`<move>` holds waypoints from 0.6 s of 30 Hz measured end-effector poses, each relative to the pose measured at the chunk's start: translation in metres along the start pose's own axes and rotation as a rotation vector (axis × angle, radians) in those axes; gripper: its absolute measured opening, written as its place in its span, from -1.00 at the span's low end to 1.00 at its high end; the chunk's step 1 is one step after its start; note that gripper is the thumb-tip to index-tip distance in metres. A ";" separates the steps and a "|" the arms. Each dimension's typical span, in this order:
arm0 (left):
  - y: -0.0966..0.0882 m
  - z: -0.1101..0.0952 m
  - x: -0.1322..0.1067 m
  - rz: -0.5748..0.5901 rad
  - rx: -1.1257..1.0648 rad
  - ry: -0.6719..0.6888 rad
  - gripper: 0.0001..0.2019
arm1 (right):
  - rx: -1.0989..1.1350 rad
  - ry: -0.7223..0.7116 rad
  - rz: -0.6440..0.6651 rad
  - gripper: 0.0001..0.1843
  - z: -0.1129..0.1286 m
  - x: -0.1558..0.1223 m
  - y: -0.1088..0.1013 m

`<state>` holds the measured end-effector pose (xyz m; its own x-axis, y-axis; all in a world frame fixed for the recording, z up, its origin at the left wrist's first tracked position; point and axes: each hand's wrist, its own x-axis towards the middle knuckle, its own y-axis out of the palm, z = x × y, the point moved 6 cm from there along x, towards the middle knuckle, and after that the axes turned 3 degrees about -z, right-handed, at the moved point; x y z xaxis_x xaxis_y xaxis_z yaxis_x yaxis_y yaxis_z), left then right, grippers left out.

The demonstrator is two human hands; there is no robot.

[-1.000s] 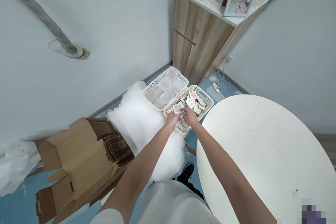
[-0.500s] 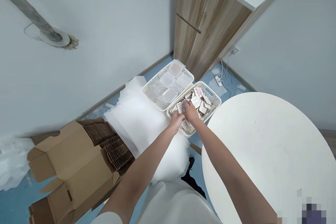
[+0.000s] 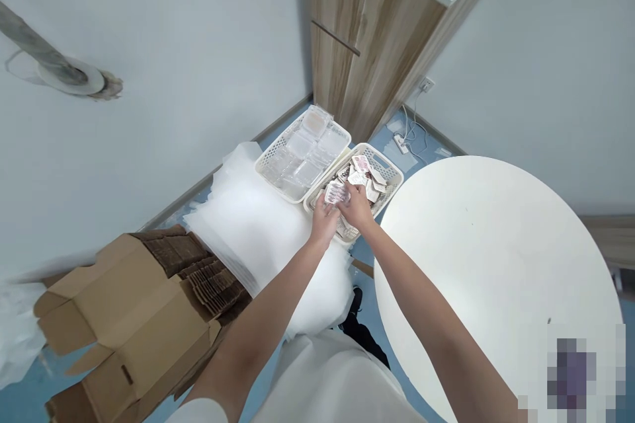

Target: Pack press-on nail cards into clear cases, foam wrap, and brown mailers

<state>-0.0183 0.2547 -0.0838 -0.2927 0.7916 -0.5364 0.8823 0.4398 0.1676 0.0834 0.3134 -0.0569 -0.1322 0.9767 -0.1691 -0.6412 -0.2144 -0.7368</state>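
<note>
Both my hands reach into a white plastic basket [image 3: 391, 175] full of small printed packets [image 3: 364, 172]. My left hand [image 3: 323, 221] grips a small stack of these packets [image 3: 335, 193] with its fingers curled round it. My right hand [image 3: 356, 206] is closed at the same stack, touching it from the right. Beside this basket, to the left, sits a second white basket [image 3: 270, 158] holding several clear plastic cases [image 3: 302, 155].
A pile of white foam sheets [image 3: 248, 225] lies left of the baskets. An open cardboard box [image 3: 133, 317] with brown inserts stands at the lower left. A round white table [image 3: 496, 264] fills the right. A wooden cabinet [image 3: 362, 46] stands behind, with a power strip [image 3: 401, 143] on the blue floor.
My hands stay in the packet basket, handling the stack. The camera has tilted down and shifted, so the scene sits lower and further left in the picture.
</note>
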 end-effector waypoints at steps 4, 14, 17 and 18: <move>0.007 -0.009 -0.027 0.033 0.095 0.164 -0.31 | 0.266 0.066 -0.116 -0.56 -0.010 -0.036 -0.031; 0.052 0.024 -0.127 0.264 0.145 0.148 -0.46 | 1.038 0.424 -0.319 -0.67 -0.080 -0.195 -0.085; 0.075 0.044 -0.157 0.396 0.207 0.059 -0.62 | 1.218 0.511 -0.315 -0.66 -0.100 -0.245 -0.093; 0.082 0.050 -0.167 0.435 0.236 0.048 -0.66 | 1.263 0.530 -0.310 -0.66 -0.106 -0.259 -0.094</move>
<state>0.1214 0.1377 -0.0221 0.1094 0.9016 -0.4184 0.9842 -0.0393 0.1726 0.2585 0.0790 -0.0134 0.2532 0.8011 -0.5424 -0.8667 0.4369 0.2407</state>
